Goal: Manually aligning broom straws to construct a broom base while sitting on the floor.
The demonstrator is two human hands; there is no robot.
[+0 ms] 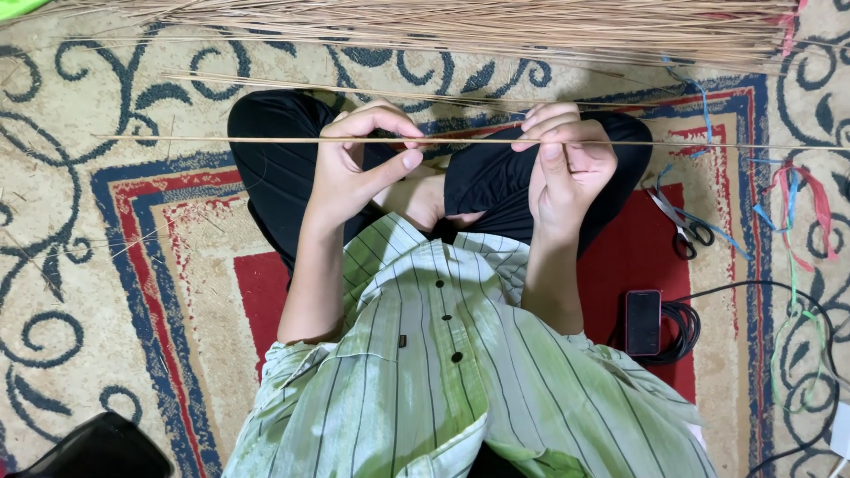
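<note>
Both sets of fingertips pinch one long thin stick [460, 141] held level above the lap: the left hand [354, 168] nips it between thumb and forefinger, the right hand [567, 164] closes round it. A light, even grip seems best for so slender a stick. Far off lies a stick bundle [496, 26]; scissors [682, 226] and a phone [643, 322] crowd the right, while the carpet [106, 265] lies open on the left.

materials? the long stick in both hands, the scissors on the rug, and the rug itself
Stick: looks like dry plant fibre, perhaps a palm leaf rib; tan, matte, very thin, pinched by the left hand and right hand.
Scissors: grey metal blades with a dull shine, dark handles, probably plastic.
Rug: woven textile, matte, with cream, blue and red patterning; fibre type unclear.
</note>
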